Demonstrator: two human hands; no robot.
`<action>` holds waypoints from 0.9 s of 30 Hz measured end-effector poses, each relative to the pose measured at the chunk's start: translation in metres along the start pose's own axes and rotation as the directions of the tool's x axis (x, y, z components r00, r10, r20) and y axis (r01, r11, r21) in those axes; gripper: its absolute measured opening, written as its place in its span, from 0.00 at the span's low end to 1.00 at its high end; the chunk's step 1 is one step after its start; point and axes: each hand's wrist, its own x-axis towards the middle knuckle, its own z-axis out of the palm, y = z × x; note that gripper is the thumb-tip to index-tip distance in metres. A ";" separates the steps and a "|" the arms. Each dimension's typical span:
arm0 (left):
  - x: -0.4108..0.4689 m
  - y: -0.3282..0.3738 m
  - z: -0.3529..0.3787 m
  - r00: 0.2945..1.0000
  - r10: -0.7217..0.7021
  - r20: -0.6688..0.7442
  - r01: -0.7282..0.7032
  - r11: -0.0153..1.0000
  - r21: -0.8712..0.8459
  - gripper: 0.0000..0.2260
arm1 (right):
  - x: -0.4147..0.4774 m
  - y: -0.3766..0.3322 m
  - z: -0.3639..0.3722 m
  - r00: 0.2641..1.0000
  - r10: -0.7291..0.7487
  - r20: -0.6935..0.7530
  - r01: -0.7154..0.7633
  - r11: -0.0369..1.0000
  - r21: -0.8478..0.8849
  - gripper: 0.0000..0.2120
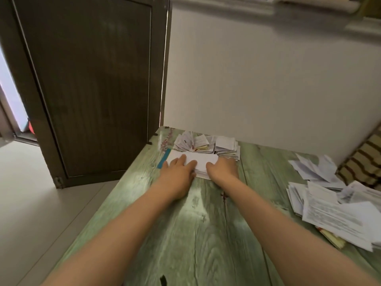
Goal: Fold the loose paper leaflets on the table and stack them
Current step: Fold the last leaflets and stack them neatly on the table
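left hand pressed flat on folded leaflet mid-frame; right hand on its end, grip unclear; loose leaflets right, green table.

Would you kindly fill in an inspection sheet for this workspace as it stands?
Surface: green wood-grain table.
Job's things: white leaflet under both hands; folded stacks behind it; loose leaflets at right.
Clutter: teal strip beside the leaflet.
Grippers: left hand presses flat on the leaflet; right hand rests on its right end.
Cables: nothing seen.
Surroundings: dark door, white wall, striped cushion.
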 end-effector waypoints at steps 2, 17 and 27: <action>-0.001 0.000 -0.002 0.999 -0.006 -0.047 0.005 1.000 -0.018 0.22 | 0.003 -0.001 -0.003 1.000 -0.011 0.019 0.010 0.999 0.046 0.22; -0.016 0.018 -0.015 0.983 0.053 -0.176 -0.056 0.998 -0.015 0.25 | -0.007 0.008 -0.044 0.986 -0.123 -0.112 0.157 0.915 0.372 0.13; -0.071 0.128 -0.009 0.969 0.238 -0.071 -0.242 0.969 -0.047 0.23 | -0.127 0.145 -0.103 0.851 -0.237 -0.468 0.385 0.888 0.252 0.16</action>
